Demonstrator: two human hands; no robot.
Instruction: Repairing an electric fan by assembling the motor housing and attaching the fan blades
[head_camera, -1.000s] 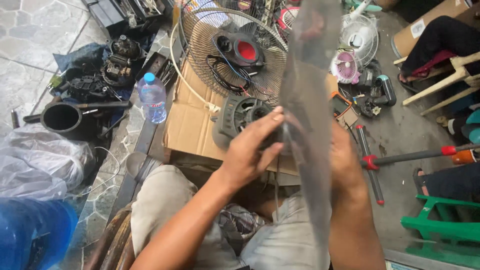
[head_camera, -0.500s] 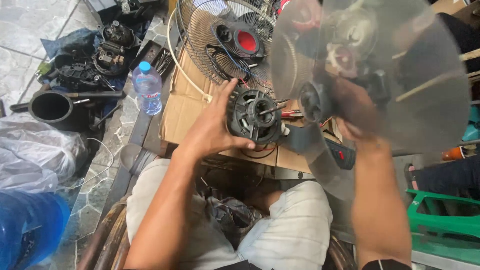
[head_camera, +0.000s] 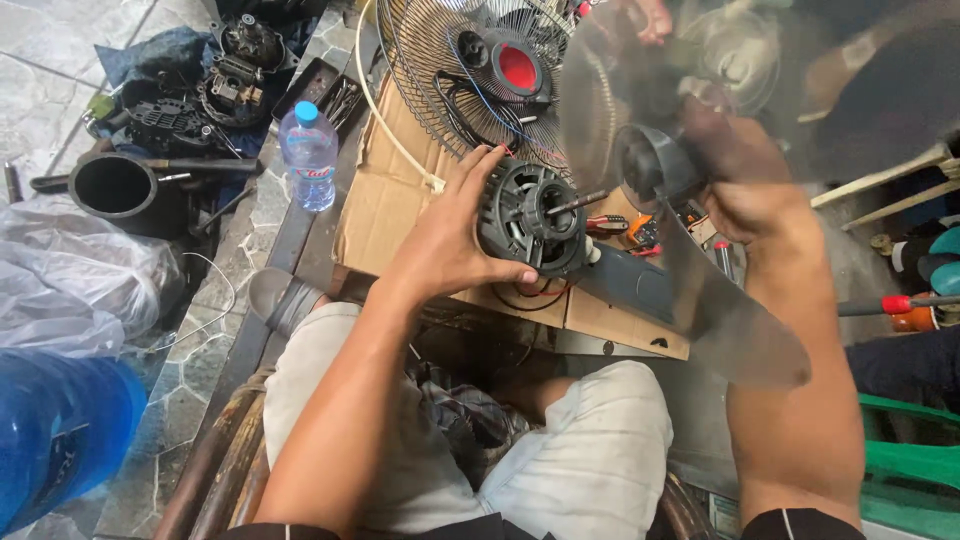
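The left hand, in the middle of the frame, is wrapped round the back of the motor, thumb under and fingers spread over the top, holding it steady on the cardboard with its shaft pointing right. The right hand, right of centre, grips the clear blade by its dark hub; the fingers look closed round it, though the see-through plastic blurs them and I can't be sure how tightly. The hub sits just beside the shaft tip, apart from it, its opening turned toward the shaft.

So the step in hand looks like hub and shaft being brought together or pulled apart; I'd judge the blade is off the shaft at this instant. Any further move calls for the bore staying in line with the shaft while the left hand keeps the motor from rolling.

Against half a second ago, the blade has swung: it then stood broadside, covering the upper right, and now one vane hangs down toward the lower right. The left hand's hold on the motor is unchanged.

The wire guard lies at the top centre and a water bottle stands at upper left.
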